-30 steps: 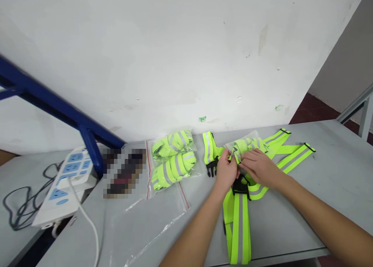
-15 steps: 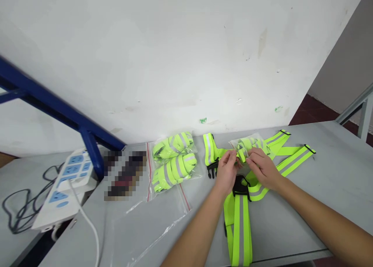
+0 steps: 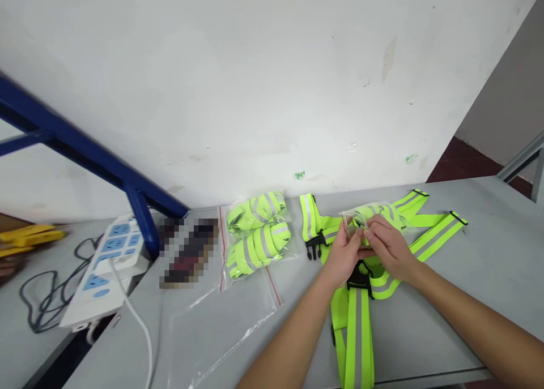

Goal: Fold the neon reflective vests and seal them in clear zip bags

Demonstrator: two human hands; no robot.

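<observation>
My left hand [image 3: 343,257] and my right hand [image 3: 391,248] pinch the mouth of a small clear zip bag [image 3: 347,218], one on each side. Inside this bag lies a folded fluorescent yellow-green reflective strap [image 3: 379,210]. Under and around my hands a loose reflective harness [image 3: 357,332] is spread on the table, its grey-striped bands running toward the front edge and to the right. A black buckle [image 3: 315,244] sits by my left hand, and a black plastic connector [image 3: 359,278] shows just below my hands. My fingers partly hide the bag's opening.
Left of my hands, two bagged reflective straps [image 3: 260,247] lie by the wall. A large clear bag [image 3: 221,332] is flat in front of them. A power strip [image 3: 106,270] with cables, a blue metal frame [image 3: 85,154] and a blurred yellow item [image 3: 32,237] stand farther left.
My hands have come to the small bag's mouth, which now stands up between my fingers. A blurred yellow item has appeared at the far left. The view has shifted slightly.
</observation>
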